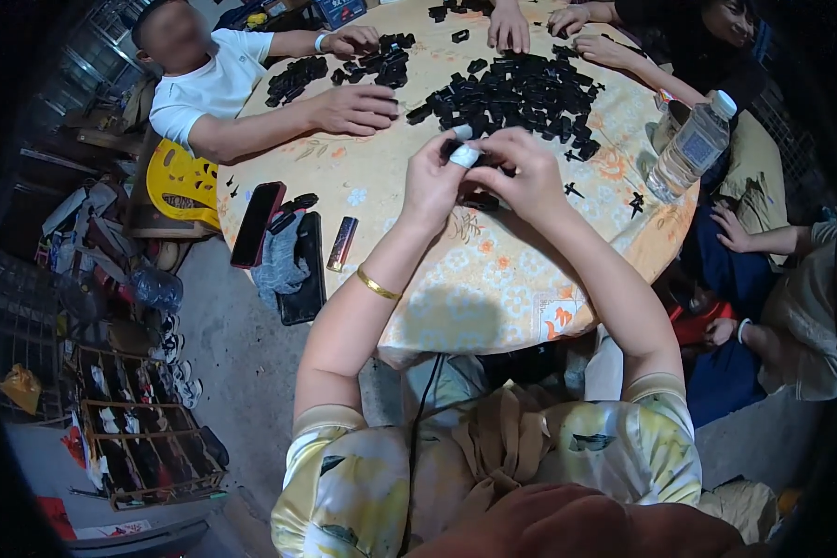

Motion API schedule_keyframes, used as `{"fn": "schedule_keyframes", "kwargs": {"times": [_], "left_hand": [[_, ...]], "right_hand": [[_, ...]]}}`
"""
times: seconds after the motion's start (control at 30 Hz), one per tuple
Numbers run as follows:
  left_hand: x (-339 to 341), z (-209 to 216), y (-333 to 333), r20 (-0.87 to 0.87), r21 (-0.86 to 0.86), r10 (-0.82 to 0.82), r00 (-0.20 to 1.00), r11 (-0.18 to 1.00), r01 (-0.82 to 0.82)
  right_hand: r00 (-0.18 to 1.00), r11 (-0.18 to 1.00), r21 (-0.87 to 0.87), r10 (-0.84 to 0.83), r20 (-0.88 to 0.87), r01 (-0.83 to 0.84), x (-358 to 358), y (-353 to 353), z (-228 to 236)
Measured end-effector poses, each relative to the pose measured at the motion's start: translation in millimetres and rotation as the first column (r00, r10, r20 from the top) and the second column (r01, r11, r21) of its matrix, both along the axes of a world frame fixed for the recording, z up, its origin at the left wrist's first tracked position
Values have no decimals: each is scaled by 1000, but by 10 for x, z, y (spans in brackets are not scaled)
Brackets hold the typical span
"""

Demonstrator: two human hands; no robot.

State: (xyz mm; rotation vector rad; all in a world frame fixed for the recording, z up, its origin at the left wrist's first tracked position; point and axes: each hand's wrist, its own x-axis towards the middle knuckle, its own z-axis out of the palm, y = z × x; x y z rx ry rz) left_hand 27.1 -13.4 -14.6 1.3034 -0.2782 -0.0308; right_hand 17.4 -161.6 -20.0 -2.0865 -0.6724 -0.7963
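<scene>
My left hand and my right hand meet over the near middle of the round table, fingertips pinched together. Between them is a small black part, mostly hidden by the fingers, so its exact shape does not show. White wrapping covers a thumb or finger and a fingertip of my left hand. More black pieces lie on the cloth just below my hands. Just beyond my fingers spreads a large heap of small black plastic parts.
A patterned tablecloth covers the table. At left lie a phone, a grey cloth, a black case and a small tube. A water bottle stands at right. Other people's hands work around the heap.
</scene>
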Motion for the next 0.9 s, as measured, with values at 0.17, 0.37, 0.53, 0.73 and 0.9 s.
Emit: {"fn": "schedule_keyframes", "kwargs": {"times": [0.17, 0.37, 0.53, 0.73, 0.9], "left_hand": [[-160, 313, 103, -9, 72, -163, 987, 984, 163], [-419, 134, -44, 258, 903, -600, 757, 429, 32], [-184, 134, 25, 406, 792, -385, 829, 601, -109], [170, -157, 37, 641, 742, -243, 728, 439, -507], [218, -217, 8, 655, 737, -271, 705, 435, -518]], "right_hand": [[942, 959, 258, -25, -335, 118, 178, -384, 17], [911, 882, -468, -230, -342, 47, 30, -375, 33], [960, 907, -419, -153, -233, 42, 114, -381, -95], [819, 989, 142, 52, -572, 37, 151, -353, 18], [781, 949, 315, 203, -591, -9, 128, -328, 31]]}}
